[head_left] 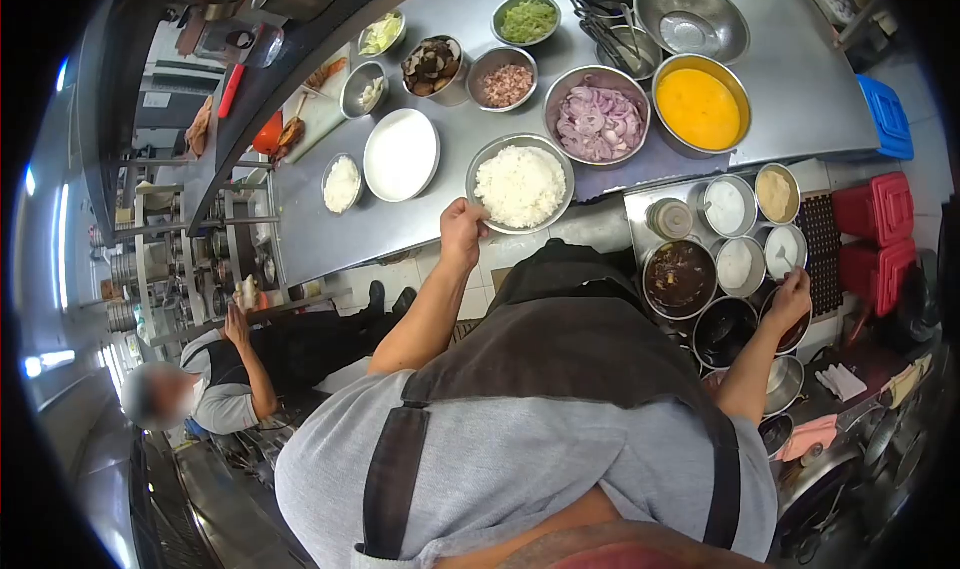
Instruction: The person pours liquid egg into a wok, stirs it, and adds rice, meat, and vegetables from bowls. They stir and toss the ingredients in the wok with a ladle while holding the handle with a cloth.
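Note:
My left hand (464, 233) is closed on the rim of a metal bowl of white rice (520, 185) at the table's near edge. My right hand (790, 297) reaches out to the right, its fingers pinched around the handle of a spoon (784, 256). The spoon's head is in a small metal bowl of white powder (793, 242). Beside it are another bowl of white powder (735, 268), a bowl of white seasoning (727, 209) and a bowl of tan powder (776, 191). Pots of dark sauce (680, 277) sit close to my right forearm.
On the steel table (320, 239) stand bowls of sliced onion (599, 121), yellow liquid (702, 107), chopped pink meat (507, 84) and mushrooms (433, 66). A stack of white plates (401, 155) is near a smaller rice bowl (343, 184). Another person (225, 389) stands at left. Red bins (880, 209) are at right.

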`<state>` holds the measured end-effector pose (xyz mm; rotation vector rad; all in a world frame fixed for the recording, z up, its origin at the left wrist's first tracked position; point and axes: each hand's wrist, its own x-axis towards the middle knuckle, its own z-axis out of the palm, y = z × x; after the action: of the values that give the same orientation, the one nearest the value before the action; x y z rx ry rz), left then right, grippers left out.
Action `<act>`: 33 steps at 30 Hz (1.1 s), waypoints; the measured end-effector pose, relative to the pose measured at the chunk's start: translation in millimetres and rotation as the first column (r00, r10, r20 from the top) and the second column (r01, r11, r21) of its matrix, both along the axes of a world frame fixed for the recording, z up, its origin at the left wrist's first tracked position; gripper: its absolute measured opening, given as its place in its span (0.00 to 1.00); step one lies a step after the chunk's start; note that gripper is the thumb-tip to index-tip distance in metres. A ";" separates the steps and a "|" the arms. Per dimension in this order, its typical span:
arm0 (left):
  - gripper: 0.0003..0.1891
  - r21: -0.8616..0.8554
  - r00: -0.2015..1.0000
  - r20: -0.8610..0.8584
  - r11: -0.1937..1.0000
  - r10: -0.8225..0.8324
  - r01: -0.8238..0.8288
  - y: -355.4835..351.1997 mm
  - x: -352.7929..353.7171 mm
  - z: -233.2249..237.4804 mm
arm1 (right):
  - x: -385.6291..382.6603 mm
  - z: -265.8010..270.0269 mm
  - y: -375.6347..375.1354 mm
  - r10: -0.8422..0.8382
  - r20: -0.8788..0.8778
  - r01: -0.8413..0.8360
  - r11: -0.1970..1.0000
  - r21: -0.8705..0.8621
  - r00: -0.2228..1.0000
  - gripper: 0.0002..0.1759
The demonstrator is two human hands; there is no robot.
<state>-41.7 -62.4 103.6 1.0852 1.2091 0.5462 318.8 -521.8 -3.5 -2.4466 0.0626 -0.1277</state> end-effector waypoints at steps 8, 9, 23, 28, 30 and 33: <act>0.09 0.113 0.990 0.059 0.986 -0.131 0.124 2.5 -11.5 -4.4 | -20.2 34.3 -29.3 0.225 0.071 -0.213 0.965 -0.152 0.972 0.13; 0.08 0.119 0.990 0.063 0.986 -0.127 0.119 0.5 -13.3 -2.9 | -18.4 36.3 -27.3 0.178 0.150 -0.162 0.980 -0.113 0.973 0.13; 0.09 -0.062 0.987 0.024 0.985 -0.157 0.159 -32.2 28.0 56.1 | -3.6 26.0 -11.7 -0.081 -0.159 0.146 0.877 0.457 0.984 0.12; 0.08 -0.002 0.968 0.071 0.970 -0.240 0.241 -30.4 66.3 62.6 | -2.2 28.0 -9.9 -0.105 -0.232 0.216 0.820 0.530 0.967 0.11; 0.07 0.052 0.934 0.066 0.936 -0.352 0.349 -31.3 91.3 63.8 | 0.3 24.7 -12.2 -0.148 -0.265 0.279 0.772 0.572 0.953 0.12; 0.05 0.080 0.895 0.122 0.903 -0.430 0.423 -41.2 126.6 66.9 | -3.1 30.9 -22.6 -0.192 -0.294 0.344 0.673 0.655 0.936 0.11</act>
<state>84.9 -103.6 170.5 1.2914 0.8047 0.3045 315.8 -544.4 27.4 -1.6524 0.4829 0.0216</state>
